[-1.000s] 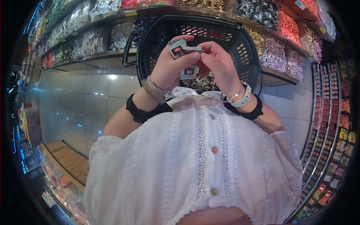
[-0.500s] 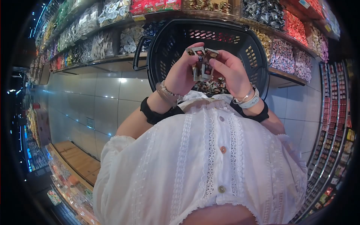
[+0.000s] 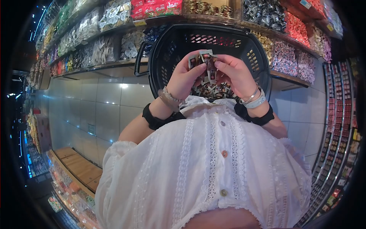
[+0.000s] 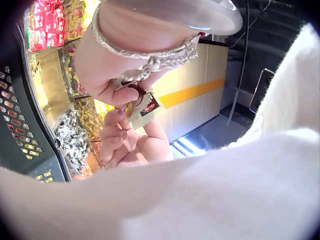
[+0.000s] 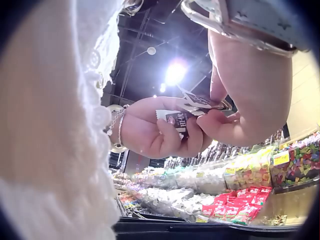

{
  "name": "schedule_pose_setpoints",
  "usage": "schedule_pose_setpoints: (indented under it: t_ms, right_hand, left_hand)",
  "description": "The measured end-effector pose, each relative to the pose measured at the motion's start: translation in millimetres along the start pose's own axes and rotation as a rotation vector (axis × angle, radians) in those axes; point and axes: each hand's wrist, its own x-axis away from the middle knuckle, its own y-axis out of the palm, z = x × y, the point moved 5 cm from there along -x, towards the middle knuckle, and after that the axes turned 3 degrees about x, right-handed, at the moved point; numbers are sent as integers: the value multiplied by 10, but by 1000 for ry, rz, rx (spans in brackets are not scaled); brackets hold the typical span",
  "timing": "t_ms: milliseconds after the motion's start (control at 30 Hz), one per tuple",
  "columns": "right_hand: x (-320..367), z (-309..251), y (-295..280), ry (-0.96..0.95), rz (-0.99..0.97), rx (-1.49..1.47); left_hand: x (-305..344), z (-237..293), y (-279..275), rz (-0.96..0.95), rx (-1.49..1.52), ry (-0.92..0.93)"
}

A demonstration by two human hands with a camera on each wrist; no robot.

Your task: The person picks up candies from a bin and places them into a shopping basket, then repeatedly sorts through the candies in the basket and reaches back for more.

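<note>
Small wrapped candies (image 3: 211,70) in dark brown and white wrappers are held between both hands over the basket. My left hand (image 3: 185,78) grips several of them, thumb laid across the front. Fingers of my right hand (image 3: 237,75) pinch the candies' right edge. In the right wrist view a candy wrapper (image 5: 177,121) with white lettering shows between the left fingers, while the right thumb and fingers pinch another. The left wrist view has a wrapper's crimped end (image 4: 145,116) between the two hands. Below them, a heap of similar candies (image 3: 219,91) lies in the black basket (image 3: 171,42).
Shelves of loose and bagged candies (image 3: 114,15) run behind the basket, with red bags (image 3: 156,8) at the top. On the right stands a rack of packets (image 3: 335,103). A wooden ledge (image 3: 78,164) is at lower left, beside the tiled floor (image 3: 87,99).
The hands have stayed together over the basket while the candies between them turned and spread. My right fingers have shifted along the wrappers. The head view has moved slightly.
</note>
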Motion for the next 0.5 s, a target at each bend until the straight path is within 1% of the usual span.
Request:
schedule_pose_setpoints:
  t_ms: [33,67,100,200,300,333,367,433,467,500]
  right_hand:
    - [10,6,29,43,-29,-30]
    - [16,9,56,87,-58,-61]
    - [-1,15,50,83,-57,-55]
    - [-56,13,46,-3,-44,-67]
    - [-118,-1,69,-2,-55,-105]
    - [-161,15,51,20,-52,-131]
    - [-195,-23,59,17,-56,-121]
    - [-284,-110,75,-31,-39,47]
    - [-362,-88,73,-79,-49,102]
    - [-439,-56,71,-62,-52,208]
  left_hand:
    - [-1,10,10,-19,-57,2]
    - [7,7,19,2,-59,-11]
    - [3,17,40,-2,-58,-6]
    - [-28,60,14,63,-139,33]
    - [-55,95,1,55,-194,26]
    - [-59,92,-17,49,-102,-21]
    - [-72,107,-67,48,-98,-11]
    - [-115,74,-158,33,-2,-101]
    - [-131,97,-196,101,-129,-98]
    - [-161,152,-183,123,-199,-37]
